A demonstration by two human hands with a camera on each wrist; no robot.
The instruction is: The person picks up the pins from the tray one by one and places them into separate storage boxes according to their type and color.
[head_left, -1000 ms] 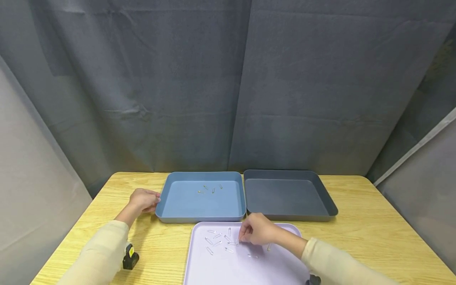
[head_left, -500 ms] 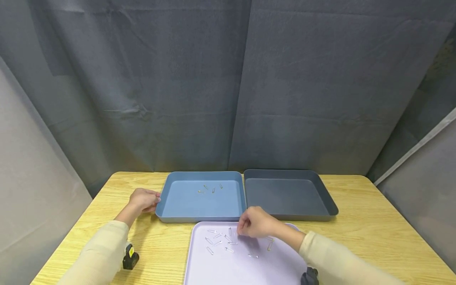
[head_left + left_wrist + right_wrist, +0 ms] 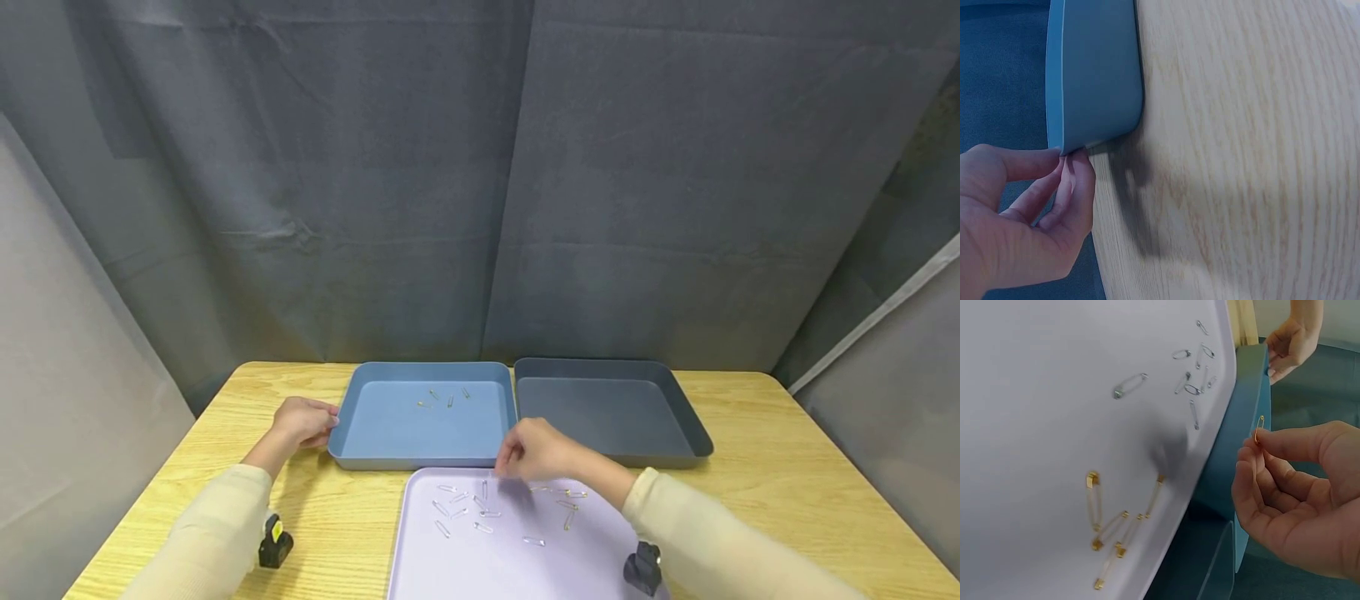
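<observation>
Pinching a gold safety pin [image 3: 1259,429], my right hand [image 3: 534,451] hovers above the lavender tray's [image 3: 420,575] far rim, just before the blue tray [image 3: 420,457]; my left hand [image 3: 302,421] grips that blue tray's left corner.

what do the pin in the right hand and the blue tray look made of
Safety pin: thin wire with a shiny gold finish, probably plated metal; it glints. Blue tray: smooth, matte, evenly coloured with rounded moulded corners, likely plastic. The right hand pinches the pin.
</observation>
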